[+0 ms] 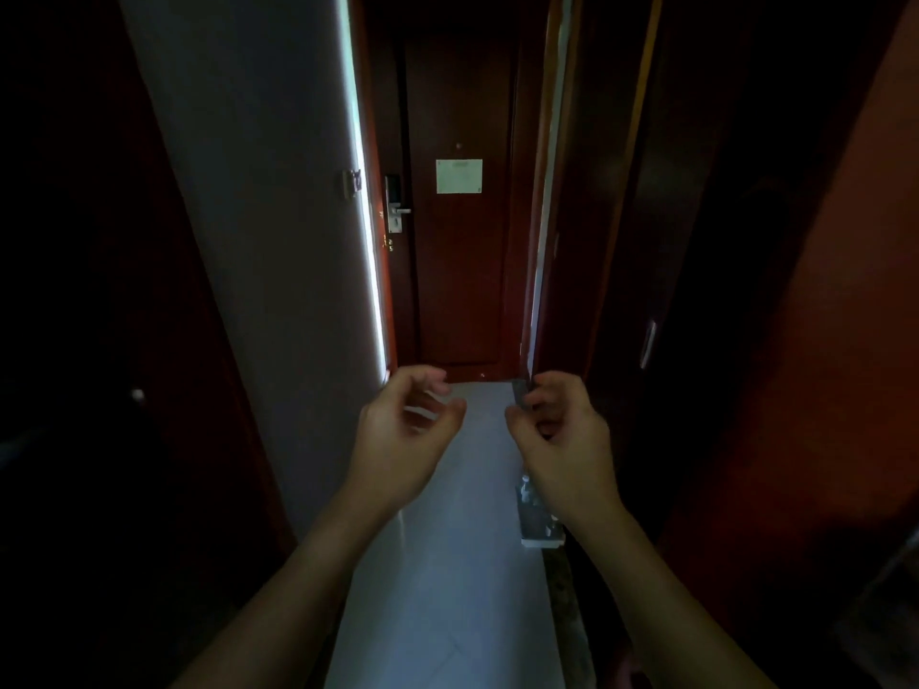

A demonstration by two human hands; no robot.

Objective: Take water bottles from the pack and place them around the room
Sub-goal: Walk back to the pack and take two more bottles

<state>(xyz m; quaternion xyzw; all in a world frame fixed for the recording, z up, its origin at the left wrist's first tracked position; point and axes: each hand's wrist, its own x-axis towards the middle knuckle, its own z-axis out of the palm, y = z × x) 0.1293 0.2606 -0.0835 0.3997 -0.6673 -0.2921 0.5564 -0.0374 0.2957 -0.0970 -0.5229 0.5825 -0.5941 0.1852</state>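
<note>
Both my hands are raised in front of me over a pale floor in a dim, narrow hallway. My left hand has loosely curled fingers and holds nothing. My right hand is also loosely curled and empty. Below my right wrist, on the floor by the right wall, lies what looks like a pack of water bottles, partly hidden by my forearm. No single bottle is in either hand.
A dark wooden door with a lock handle and a white notice closes the hallway ahead. A white wall stands on the left, dark wooden panels on the right. The pale floor runs between them.
</note>
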